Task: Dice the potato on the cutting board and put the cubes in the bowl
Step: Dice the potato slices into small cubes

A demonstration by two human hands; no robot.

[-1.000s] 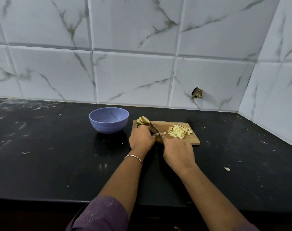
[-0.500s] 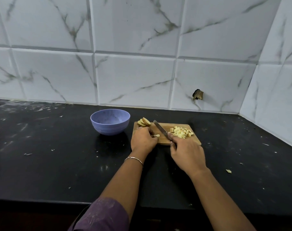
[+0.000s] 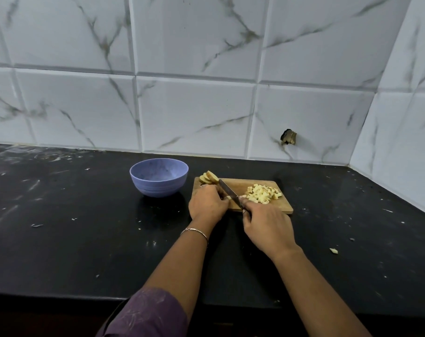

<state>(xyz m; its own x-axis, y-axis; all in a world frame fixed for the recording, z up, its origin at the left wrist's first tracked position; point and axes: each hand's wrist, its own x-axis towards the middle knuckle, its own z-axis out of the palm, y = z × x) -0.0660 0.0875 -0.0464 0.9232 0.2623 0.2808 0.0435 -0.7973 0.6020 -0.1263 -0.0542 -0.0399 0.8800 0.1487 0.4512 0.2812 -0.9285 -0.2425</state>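
Purple sleeve nearest, on the left arm; thin bracelet at that wrist. Right grip at the near edge of the cutting board, clamped round the handle of the knife; blade slants across the board's left half. Left grip on the board's near-left part, fingers curled onto a potato piece just beside the blade. Heap of cubes on the board's right half. Uncut slices at its far-left corner. Blue bowl left of the board on the black worktop; contents cannot be told.
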